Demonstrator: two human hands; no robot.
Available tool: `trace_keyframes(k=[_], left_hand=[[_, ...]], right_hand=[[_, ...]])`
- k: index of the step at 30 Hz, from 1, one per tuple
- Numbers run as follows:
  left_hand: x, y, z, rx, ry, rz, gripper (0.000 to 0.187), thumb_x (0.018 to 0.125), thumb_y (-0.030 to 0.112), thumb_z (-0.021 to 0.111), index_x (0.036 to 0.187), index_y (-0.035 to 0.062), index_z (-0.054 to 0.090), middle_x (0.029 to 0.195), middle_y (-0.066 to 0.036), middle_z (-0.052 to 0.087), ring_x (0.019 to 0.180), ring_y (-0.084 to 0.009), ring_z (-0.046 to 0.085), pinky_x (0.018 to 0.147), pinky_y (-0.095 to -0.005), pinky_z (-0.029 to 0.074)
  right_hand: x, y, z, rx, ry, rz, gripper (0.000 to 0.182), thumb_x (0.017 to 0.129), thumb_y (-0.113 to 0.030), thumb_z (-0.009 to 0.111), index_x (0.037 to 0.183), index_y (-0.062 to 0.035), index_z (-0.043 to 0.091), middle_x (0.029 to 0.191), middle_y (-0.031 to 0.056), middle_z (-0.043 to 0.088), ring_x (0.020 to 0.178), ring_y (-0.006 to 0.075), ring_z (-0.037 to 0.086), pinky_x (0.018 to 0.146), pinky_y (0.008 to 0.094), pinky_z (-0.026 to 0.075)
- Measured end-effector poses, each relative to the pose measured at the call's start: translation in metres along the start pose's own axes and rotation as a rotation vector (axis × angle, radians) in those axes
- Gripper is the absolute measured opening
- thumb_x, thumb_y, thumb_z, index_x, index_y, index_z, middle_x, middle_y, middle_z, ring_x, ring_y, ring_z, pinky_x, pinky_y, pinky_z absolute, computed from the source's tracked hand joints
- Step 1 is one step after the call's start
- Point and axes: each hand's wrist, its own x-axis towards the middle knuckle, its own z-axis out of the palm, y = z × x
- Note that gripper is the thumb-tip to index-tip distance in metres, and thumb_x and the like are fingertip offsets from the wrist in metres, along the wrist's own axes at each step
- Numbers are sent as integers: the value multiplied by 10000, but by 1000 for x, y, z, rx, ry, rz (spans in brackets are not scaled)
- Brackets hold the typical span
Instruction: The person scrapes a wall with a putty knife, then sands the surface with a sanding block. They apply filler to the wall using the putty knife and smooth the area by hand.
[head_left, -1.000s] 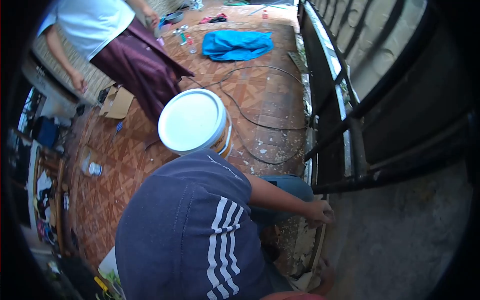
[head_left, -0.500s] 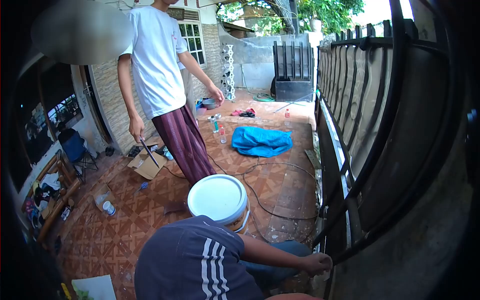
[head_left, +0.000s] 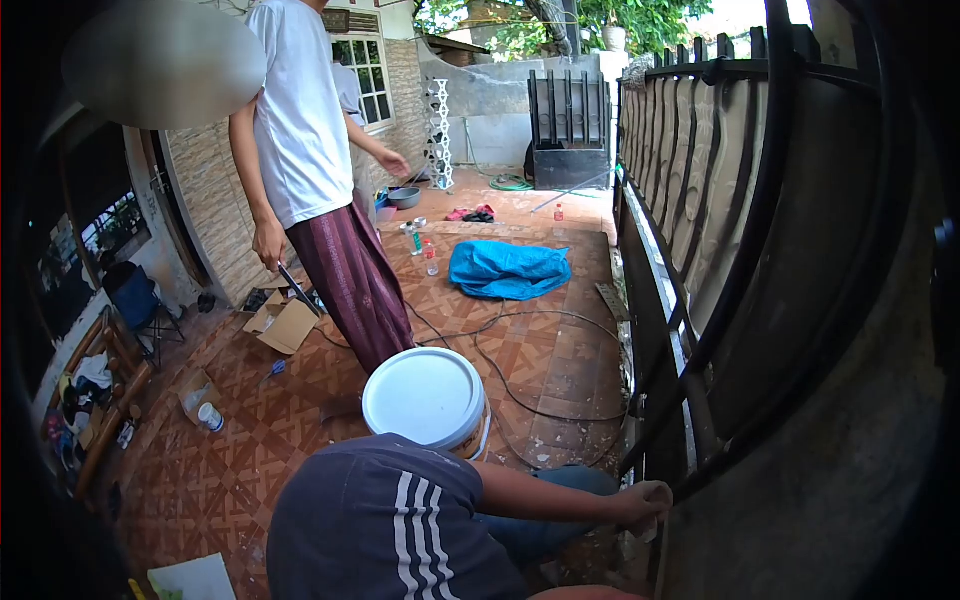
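Note:
My left hand (head_left: 638, 506) reaches across low at the right, its fingers curled beside the lower bars of the dark metal gate (head_left: 715, 440). Something pale shows at the fingers, and I cannot tell whether it is a separate piece. My dark sleeve with white stripes (head_left: 422, 530) fills the bottom middle. Under the left forearm is a knee in blue jeans (head_left: 565, 485). Only a strip of bare skin shows at the bottom edge; my right hand is out of view. A bucket with a white lid (head_left: 424, 396) stands just beyond my shoulder.
A person in a white shirt (head_left: 305, 120) stands behind the bucket, a long thin tool (head_left: 297, 287) in one hand; another person is partly hidden behind. A blue tarp (head_left: 510, 270), bottles (head_left: 430, 258), a dark cable (head_left: 520, 405) and an open cardboard box (head_left: 282, 322) lie on the tiles.
The whole view has shifted slightly, so most things sit a little further left. The standing person's free hand has risen and its fingers are more spread. My left hand stays by the gate, slightly turned.

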Motion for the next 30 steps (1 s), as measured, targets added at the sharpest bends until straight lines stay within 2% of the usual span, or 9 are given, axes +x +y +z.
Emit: trace_keyframes(k=[4, 5, 6, 7, 8, 9, 13, 18, 30], left_hand=[[0, -4, -3, -47, 50, -74, 271, 919, 96, 663, 1152, 112, 525, 970, -45, 633, 731, -159, 627, 579, -338, 538], [20, -37, -15, 144, 95, 156, 360, 886, 27, 667, 1212, 82, 526, 1004, -44, 633, 847, -163, 621, 652, -348, 549], [-1, -9, -14, 49, 65, -37, 426, 834, -47, 672, 1216, 86, 539, 1044, -51, 636, 903, -187, 624, 669, -375, 551], [5, -22, -26, 118, 68, 67, 482, 793, -78, 697, 1225, 66, 541, 1049, -56, 643, 903, -199, 634, 668, -363, 549], [12, -35, -44, -323, -87, -23, 531, 760, -95, 727, 1240, 37, 541, 1055, -66, 647, 907, -206, 645, 691, -351, 557], [-12, 9, -27, -98, 35, -82, 532, 755, -95, 739, 1236, 19, 540, 1059, -73, 652, 907, -211, 655, 705, -340, 565], [2, 7, -21, -306, 89, -274, 295, 877, -94, 611, 1166, -41, 586, 1031, -155, 681, 902, -272, 696, 782, -374, 591], [21, -19, 13, -405, 37, -309, 412, 928, -99, 524, 1331, -45, 461, 1189, -169, 610, 1022, -281, 669, 862, -396, 590], [63, -135, 60, -358, -34, -413, 237, 985, 9, 501, 1221, 34, 487, 1050, -120, 613, 835, -265, 661, 699, -408, 589]], right_hand=[[39, 53, 5, 17, 90, -72, 447, 872, -333, 724, 1219, -58, 657, 921, 96, 692, 692, 173, 631, 594, 352, 522], [68, 81, 11, -18, 164, -122, 450, 871, -323, 724, 1225, -54, 659, 938, 104, 697, 692, 171, 634, 611, 353, 527], [45, 58, 9, -48, 224, -128, 460, 886, -305, 704, 1263, -48, 644, 990, 111, 706, 744, 193, 653, 659, 373, 539], [24, 38, 3, -112, 192, -92, 456, 904, -284, 678, 1291, -49, 631, 1087, 125, 704, 839, 221, 664, 744, 387, 542], [42, 55, 10, -106, 183, -181, 462, 913, -267, 661, 1329, -71, 618, 1181, 140, 688, 941, 234, 653, 830, 395, 528], [-6, -3, -1, -40, 142, 30, 500, 900, -282, 679, 1343, -60, 606, 1250, 168, 666, 1036, 255, 650, 912, 400, 501], [1, 11, 17, -89, 254, -129, 671, 829, -527, 685, 1252, -10, 623, 1236, 240, 646, 1157, 384, 618, 984, 442, 480], [-42, -25, 5, -114, 117, 59, 668, 856, -494, 690, 1307, -13, 587, 1252, 242, 632, 1158, 377, 608, 992, 429, 471], [-68, -51, 57, -75, 197, 42, 467, 860, -398, 684, 1106, -2, 663, 1111, 244, 677, 1067, 399, 645, 939, 475, 503]])
